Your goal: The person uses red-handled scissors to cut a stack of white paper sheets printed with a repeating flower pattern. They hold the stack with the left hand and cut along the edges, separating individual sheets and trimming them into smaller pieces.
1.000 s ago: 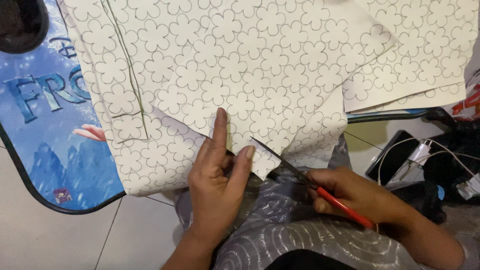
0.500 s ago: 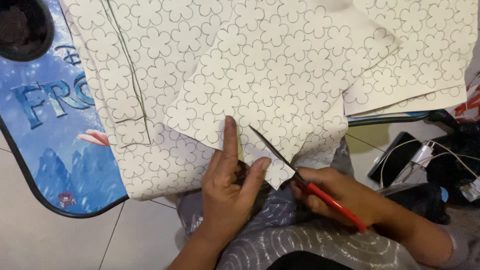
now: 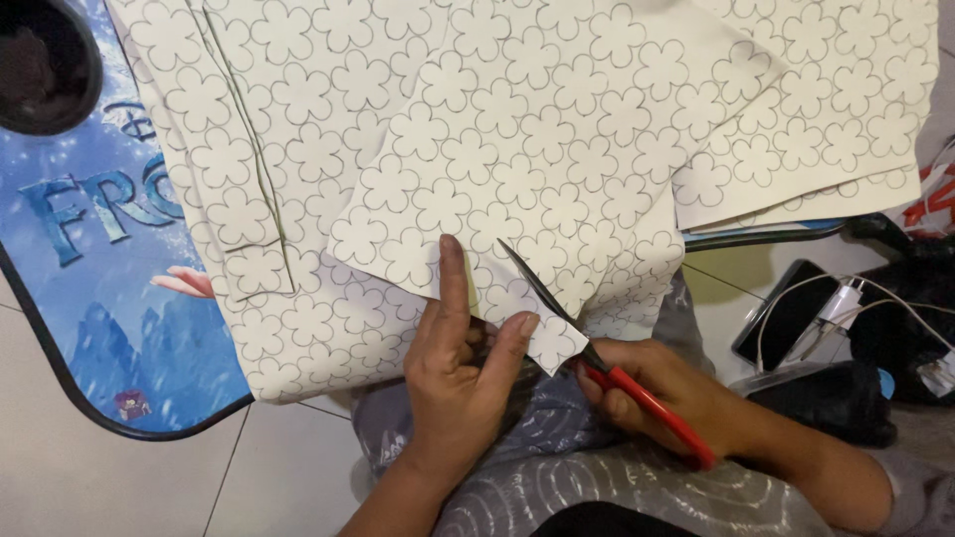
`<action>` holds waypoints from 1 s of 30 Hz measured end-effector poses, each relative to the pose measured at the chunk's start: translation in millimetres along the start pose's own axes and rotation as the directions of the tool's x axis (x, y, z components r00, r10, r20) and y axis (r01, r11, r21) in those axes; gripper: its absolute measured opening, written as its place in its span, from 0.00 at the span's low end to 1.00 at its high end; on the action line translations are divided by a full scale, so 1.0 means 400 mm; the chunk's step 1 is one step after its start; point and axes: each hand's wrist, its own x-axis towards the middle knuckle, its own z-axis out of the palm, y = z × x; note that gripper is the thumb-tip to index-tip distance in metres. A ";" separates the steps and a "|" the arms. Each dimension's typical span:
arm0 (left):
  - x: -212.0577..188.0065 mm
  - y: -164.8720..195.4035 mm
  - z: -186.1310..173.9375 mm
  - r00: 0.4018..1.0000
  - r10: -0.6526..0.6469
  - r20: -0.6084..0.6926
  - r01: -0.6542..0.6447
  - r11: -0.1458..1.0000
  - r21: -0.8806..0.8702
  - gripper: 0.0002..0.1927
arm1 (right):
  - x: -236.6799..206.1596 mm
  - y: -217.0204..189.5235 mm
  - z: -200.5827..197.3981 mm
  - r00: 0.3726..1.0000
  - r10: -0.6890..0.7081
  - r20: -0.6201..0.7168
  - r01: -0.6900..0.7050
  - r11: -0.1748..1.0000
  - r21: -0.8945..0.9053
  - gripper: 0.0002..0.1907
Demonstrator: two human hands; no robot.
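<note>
A cream sheet printed with outlined flowers (image 3: 557,149) lies over other sheets of the same print on a low blue table (image 3: 109,298). My left hand (image 3: 460,368) pinches the near edge of the top sheet, index finger stretched flat on it and thumb under the edge. My right hand (image 3: 676,398) grips red-handled scissors (image 3: 607,358). Their dark blades are open and bite into the sheet's near edge just right of my left thumb.
A dark round bowl (image 3: 45,60) sits at the table's far left corner. A phone (image 3: 786,313) with a white cable and charger (image 3: 846,298) lies on the floor at right, beside dark bags (image 3: 836,398). Grey patterned cloth (image 3: 557,477) covers my lap.
The top sheet has shifted to the right and toward me. My left hand slid along its edge, and the scissors have moved further into the sheet.
</note>
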 end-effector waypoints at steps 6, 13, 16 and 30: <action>0.006 0.012 -0.004 0.996 -0.071 -0.044 0.071 0.997 -0.020 0.38 | 0.005 -0.006 -0.013 1.000 0.018 0.023 -0.016 0.997 -0.078 0.29; 0.010 0.018 -0.018 0.987 -0.159 0.035 0.162 0.984 -0.070 0.42 | 0.021 -0.034 -0.014 0.998 -0.043 0.053 0.047 0.996 -0.079 0.30; 0.007 0.015 -0.019 0.993 -0.115 0.012 0.115 0.993 -0.024 0.44 | 0.031 -0.041 -0.013 0.996 -0.040 0.084 0.042 0.999 -0.020 0.33; 0.014 0.014 -0.037 0.986 -0.154 0.066 0.157 0.987 -0.041 0.49 | 0.029 -0.058 -0.029 0.996 0.038 0.079 -0.031 0.996 -0.087 0.32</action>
